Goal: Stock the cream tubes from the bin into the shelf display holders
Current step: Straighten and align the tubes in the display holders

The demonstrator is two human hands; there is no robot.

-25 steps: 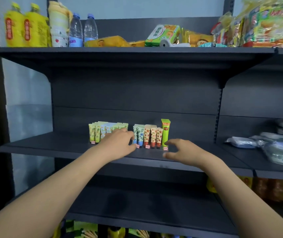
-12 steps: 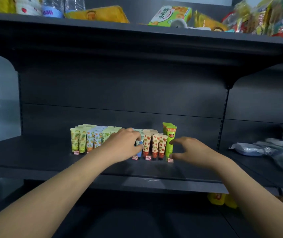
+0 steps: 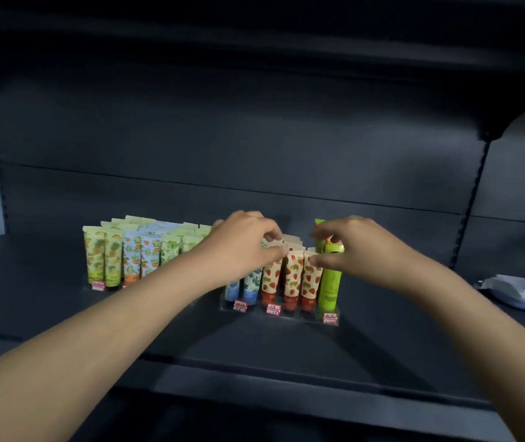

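Cream tubes stand in rows in clear display holders (image 3: 286, 315) on a dark shelf (image 3: 382, 339). From the left come pineapple-print tubes (image 3: 95, 256), orange-print tubes (image 3: 141, 256), pale green tubes (image 3: 171, 248), blue tubes (image 3: 250, 286), strawberry-print tubes (image 3: 291, 279) and a tall green tube (image 3: 329, 283). My left hand (image 3: 242, 247) pinches the top of a strawberry-print tube in the left strawberry row. My right hand (image 3: 360, 250) curls its forefinger and thumb round the upper part of the tall green tube, thumb tip touching the rightmost strawberry tube. No bin is in view.
Small red-and-white price tags (image 3: 273, 309) hang on the holders' front edges. A clear plastic packet (image 3: 522, 290) lies on the shelf at the far right. The shelf above (image 3: 254, 43) overhangs closely. A lower shelf (image 3: 254, 419) shows below.
The view has come much closer to the tubes. Both hands rose from the holder's sides to the tube tops; the left now pinches a strawberry tube and the right grips the tall green one.
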